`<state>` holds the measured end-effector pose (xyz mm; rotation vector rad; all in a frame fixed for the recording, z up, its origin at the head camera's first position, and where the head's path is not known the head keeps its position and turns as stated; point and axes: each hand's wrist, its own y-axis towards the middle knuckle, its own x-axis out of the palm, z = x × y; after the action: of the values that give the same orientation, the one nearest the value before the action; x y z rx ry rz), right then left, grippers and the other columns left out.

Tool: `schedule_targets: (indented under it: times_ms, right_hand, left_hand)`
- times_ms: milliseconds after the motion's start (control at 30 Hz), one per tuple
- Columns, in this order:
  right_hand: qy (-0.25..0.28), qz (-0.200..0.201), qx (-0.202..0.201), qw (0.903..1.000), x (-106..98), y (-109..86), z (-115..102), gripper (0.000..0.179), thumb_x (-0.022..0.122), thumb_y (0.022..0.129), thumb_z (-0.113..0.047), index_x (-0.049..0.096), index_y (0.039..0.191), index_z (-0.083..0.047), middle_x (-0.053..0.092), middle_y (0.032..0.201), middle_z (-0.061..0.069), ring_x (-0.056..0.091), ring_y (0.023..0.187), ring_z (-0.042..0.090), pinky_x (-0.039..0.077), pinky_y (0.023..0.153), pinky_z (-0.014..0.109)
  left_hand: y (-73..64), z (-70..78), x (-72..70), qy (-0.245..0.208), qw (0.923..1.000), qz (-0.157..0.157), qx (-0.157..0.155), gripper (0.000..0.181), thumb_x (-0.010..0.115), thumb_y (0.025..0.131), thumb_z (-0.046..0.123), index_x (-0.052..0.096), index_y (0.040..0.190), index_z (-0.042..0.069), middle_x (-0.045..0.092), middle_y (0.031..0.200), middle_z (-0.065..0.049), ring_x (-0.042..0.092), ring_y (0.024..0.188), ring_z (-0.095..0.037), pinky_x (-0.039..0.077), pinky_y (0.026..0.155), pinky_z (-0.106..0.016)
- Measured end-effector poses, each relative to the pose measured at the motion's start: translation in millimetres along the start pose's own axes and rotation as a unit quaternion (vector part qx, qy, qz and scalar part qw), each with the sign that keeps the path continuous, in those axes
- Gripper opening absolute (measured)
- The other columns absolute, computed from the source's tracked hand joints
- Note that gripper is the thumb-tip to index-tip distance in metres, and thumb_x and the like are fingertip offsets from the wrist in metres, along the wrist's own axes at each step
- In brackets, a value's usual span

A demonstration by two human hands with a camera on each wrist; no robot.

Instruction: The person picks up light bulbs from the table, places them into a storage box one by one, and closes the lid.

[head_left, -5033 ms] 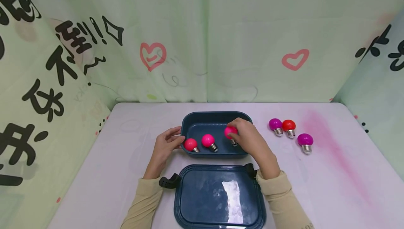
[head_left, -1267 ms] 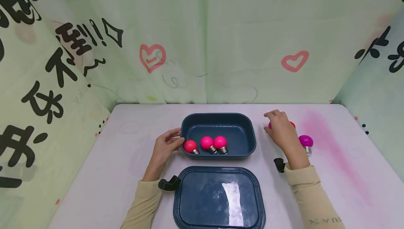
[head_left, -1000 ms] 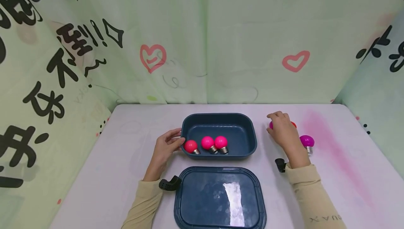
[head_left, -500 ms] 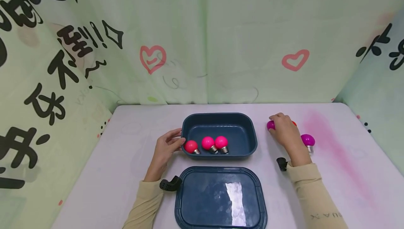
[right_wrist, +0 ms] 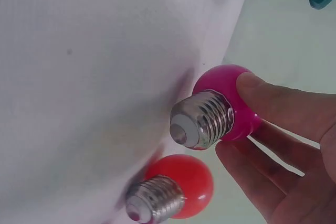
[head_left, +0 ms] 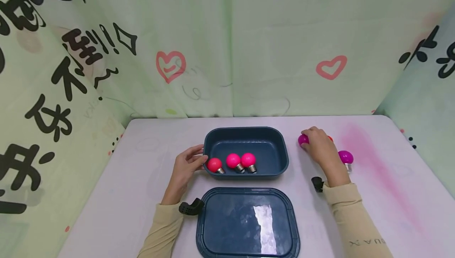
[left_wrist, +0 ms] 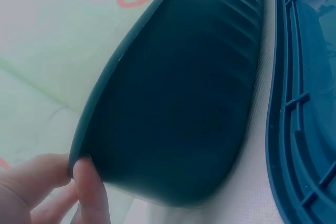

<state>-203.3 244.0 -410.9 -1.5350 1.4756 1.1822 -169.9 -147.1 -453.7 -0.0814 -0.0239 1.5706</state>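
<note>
Pinching a purple light bulb [right_wrist: 212, 111] between thumb and fingers of the right hand [head_left: 321, 146], right of the navy container [head_left: 249, 141] and just beside an orange-red bulb [right_wrist: 184, 184]. Gripping the container's left rim with the left hand [head_left: 186, 163]. Found inside, along the near wall: one red bulb [head_left: 215, 165], two pink bulbs [head_left: 248, 159]. Noted farther right on the table [head_left: 142, 179]: a second purple bulb [head_left: 345, 157]; in front of the container: a navy lid [head_left: 234, 224]. Since five seconds ago, let go of one pink bulb inside. Counted: six bulbs, three inside; one container, one lid.
</note>
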Motion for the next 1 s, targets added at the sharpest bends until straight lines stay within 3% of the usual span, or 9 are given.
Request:
schedule_targets:
  times_ms: [333,700,1000]
  right_hand:
    - [0.001,-0.005,-0.057,0.9984,-18.9,3.5,-13.0,0.041,0.074,0.085,-0.001,0.061,0.121,0.014,0.060,0.115,0.033,0.056,0.107,0.047,0.050,0.093,0.058]
    - [0.014,-0.011,-0.036,0.9992,-28.5,-4.0,-33.6,0.047,0.075,0.086,-0.002,0.058,0.127,0.012,0.057,0.123,0.031,0.054,0.114,0.047,0.051,0.093,0.059]
    - [0.033,-0.003,-0.043,0.9985,-31.1,-10.2,-51.2,0.049,0.074,0.087,-0.004,0.056,0.130,0.010,0.056,0.127,0.029,0.051,0.119,0.046,0.050,0.095,0.058]
  left_hand:
    - [0.7,-0.7,-0.9,0.001,1.0000,-0.003,0.001,0.044,0.072,0.091,0.007,0.060,0.133,0.002,0.060,0.127,-0.022,0.063,0.092,-0.013,0.057,0.068,-0.022]
    - [-0.6,1.4,-0.7,-0.004,1.0000,-0.003,-0.001,0.044,0.071,0.091,0.006,0.060,0.133,0.001,0.059,0.127,-0.022,0.063,0.093,-0.014,0.058,0.069,-0.022]
    - [0.5,0.6,-1.0,0.001,1.0000,-0.002,0.001,0.045,0.072,0.090,0.006,0.060,0.133,0.003,0.059,0.128,-0.020,0.063,0.092,-0.012,0.057,0.068,-0.022]
